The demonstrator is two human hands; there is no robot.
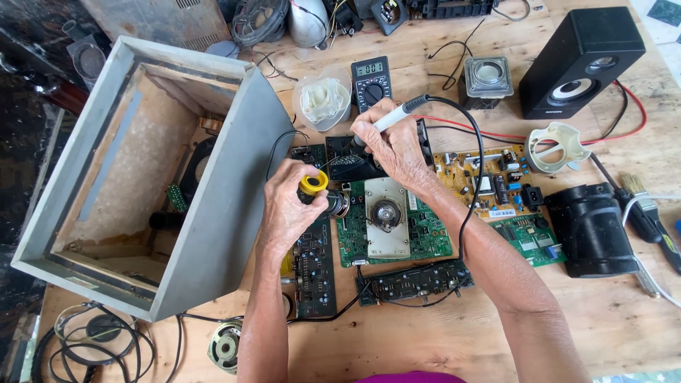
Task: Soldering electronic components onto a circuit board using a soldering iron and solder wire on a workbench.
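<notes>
White soldering iron [389, 119], tip down-left, right hand [392, 147]

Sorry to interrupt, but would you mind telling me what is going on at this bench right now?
A person is soldering over a spread of green circuit boards on a wooden table. The right hand holds a soldering iron like a pen, tip pointing down at a dark board. The left hand grips a yellow-capped spool. An open grey speaker box lies to the left, with a multimeter and a black speaker behind.
</notes>
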